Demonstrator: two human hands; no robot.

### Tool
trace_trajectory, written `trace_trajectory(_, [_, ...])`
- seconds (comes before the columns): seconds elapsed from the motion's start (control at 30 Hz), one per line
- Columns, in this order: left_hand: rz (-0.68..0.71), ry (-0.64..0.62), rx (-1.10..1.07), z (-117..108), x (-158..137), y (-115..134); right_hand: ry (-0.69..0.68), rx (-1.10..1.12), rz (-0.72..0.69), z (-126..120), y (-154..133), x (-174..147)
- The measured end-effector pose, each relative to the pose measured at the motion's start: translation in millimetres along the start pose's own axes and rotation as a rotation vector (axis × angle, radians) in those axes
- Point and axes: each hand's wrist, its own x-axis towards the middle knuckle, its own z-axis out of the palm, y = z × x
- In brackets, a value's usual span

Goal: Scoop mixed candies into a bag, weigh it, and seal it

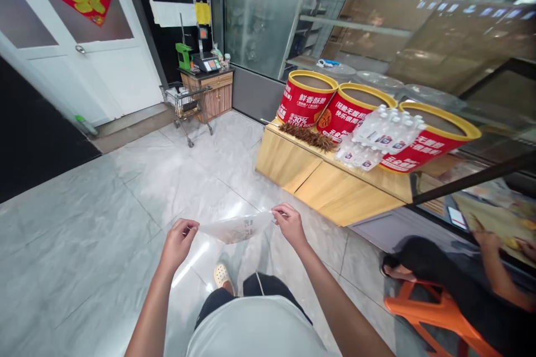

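A clear plastic bag [234, 230] with some dark print hangs stretched between my two hands, above the floor in front of my body. My left hand [181, 239] pinches its left corner between thumb and fingers. At the opposite corner, my right hand [290, 224] grips the edge in the same way. The bag's middle sags a little and looks flat. Whether anything lies inside, I cannot tell.
Red tubs with yellow rims [307, 100], a pack of small bottles [381, 136] and brown tinsel [307, 138] stand on a wooden ledge [288, 170]. Ahead are a wire cart [188, 103] and a scale [207, 62]. At right, a person sits on an orange stool [435, 312].
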Motion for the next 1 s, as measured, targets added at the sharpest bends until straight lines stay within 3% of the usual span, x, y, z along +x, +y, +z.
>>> trace_trajectory(0.2, [0.028, -0.039, -0.014, 9, 165, -4, 0.065, 0.005, 0.022, 19, 15, 135])
trace_trajectory(0.5, [0.035, 0.049, 0.034, 45, 394, -9, 0.011, 0.083, 0.03, 51, 91, 372])
trace_trajectory(0.77, [-0.07, 0.124, -0.068, 61, 578, -1, -0.07, 0.083, 0.0, 73, 109, 577])
trace_trajectory(1.0, [-0.062, 0.056, -0.148, 78, 774, -26, -0.038, 0.002, -0.028, 100, 138, 755])
